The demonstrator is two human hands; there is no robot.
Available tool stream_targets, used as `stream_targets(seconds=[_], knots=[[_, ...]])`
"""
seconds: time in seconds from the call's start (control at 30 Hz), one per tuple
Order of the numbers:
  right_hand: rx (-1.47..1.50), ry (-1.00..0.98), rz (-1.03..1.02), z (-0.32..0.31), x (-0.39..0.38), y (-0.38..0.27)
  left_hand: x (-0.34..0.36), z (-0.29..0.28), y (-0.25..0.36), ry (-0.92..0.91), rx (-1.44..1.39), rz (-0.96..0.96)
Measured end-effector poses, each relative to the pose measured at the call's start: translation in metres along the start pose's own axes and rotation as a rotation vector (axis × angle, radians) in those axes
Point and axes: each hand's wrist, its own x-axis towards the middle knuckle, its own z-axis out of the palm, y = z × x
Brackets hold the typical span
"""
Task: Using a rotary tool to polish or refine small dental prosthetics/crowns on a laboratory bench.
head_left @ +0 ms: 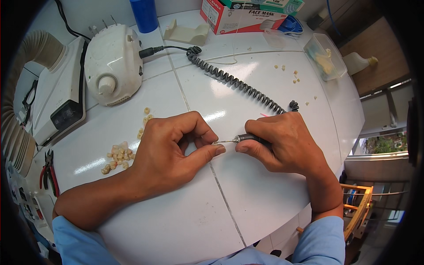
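My left hand (172, 152) is closed in a pinch, thumb and forefinger holding a small pale tooth-like piece (215, 143) that the fingertips mostly hide. In my right hand (282, 141) is a dark rotary handpiece (243, 138), gripped between thumb and curled fingers. Its thin metal bur (226, 141) points left and meets the held piece at the left fingertips; whether it spins cannot be seen. A loose heap of cream tooth-shaped pieces (120, 154) lies left of my left wrist, and several more lie in a row just behind that hand.
A coiled black cord (247, 88) runs from the white control unit (112, 62) toward my right hand. At left stand a white machine with a ribbed hose (33, 53) and red-handled pliers (49, 172). Mask boxes (243, 20), a blue cylinder (145, 15) and a clear tub (324, 57) line the back.
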Motion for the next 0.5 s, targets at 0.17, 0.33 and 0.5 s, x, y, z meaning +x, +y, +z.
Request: stream_targets(seconds=[0.17, 0.33, 0.5], knots=[[-0.005, -0.006, -0.013, -0.0008, -0.0004, 0.0003, 0.0002, 0.0003, -0.0005, 0.003, -0.003, 0.007], [0.012, 0.017, -0.018, 0.0005, 0.0001, -0.0005, -0.0001, 0.0001, 0.0012, 0.005, -0.014, -0.019], [-0.003, -0.005, -0.013, 0.0, 0.0, 0.0, 0.0001, 0.0002, 0.0003, 0.006, -0.01, -0.014]])
